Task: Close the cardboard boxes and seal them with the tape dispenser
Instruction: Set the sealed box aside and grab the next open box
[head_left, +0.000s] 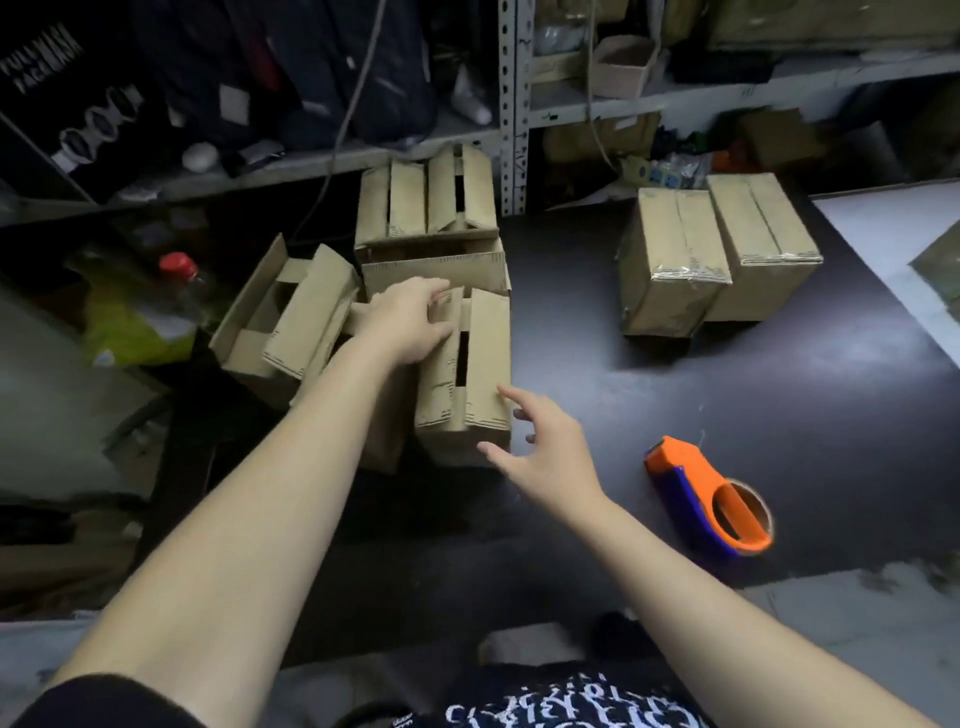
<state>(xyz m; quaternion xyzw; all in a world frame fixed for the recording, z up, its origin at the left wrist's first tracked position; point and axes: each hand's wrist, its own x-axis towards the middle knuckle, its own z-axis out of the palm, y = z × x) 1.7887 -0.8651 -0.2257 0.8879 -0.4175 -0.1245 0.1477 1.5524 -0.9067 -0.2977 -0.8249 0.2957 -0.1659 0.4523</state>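
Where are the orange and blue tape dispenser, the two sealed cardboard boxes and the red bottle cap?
orange and blue tape dispenser (698, 493): head view, on its orange body.
two sealed cardboard boxes (680, 239): head view, on the left box's taped top.
red bottle cap (177, 264): head view, on the cap's top.

dim | glare right on table (779, 364) | blurred, bowed edges

We make out white block lettering on the dark garment (47, 62) hanging top left, too blurred to read. White characters on the person's shirt (566, 701): illegible too.
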